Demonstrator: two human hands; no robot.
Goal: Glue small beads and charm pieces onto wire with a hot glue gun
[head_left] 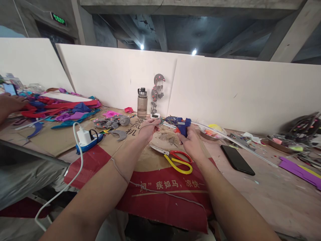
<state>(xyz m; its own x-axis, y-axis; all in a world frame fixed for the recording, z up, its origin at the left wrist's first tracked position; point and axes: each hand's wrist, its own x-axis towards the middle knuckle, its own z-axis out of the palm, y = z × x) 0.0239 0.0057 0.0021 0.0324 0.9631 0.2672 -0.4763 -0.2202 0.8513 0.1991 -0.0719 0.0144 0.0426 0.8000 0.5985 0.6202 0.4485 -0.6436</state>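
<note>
My right hand (191, 138) is wrapped round the handle of a blue glue gun (184, 124), with a long clear glue stick (235, 143) running out of its back to the right. The gun's nozzle points left, close to the fingertips of my left hand (149, 129). Those fingers are pinched on a small greyish-green piece (160, 121), too small to name. Grey yarn (160, 191) trails over my left forearm and across the red cardboard (175, 201). Scissors with red and yellow handles (179, 161) lie below both hands.
A water bottle (142, 103) and a grey hanging ornament (157, 90) stand by the white board. A black phone (237, 160) lies right, a blue power strip (89, 142) with a white charger left. Another person's hand (11, 104) is beside colourful fabric strips (65, 107).
</note>
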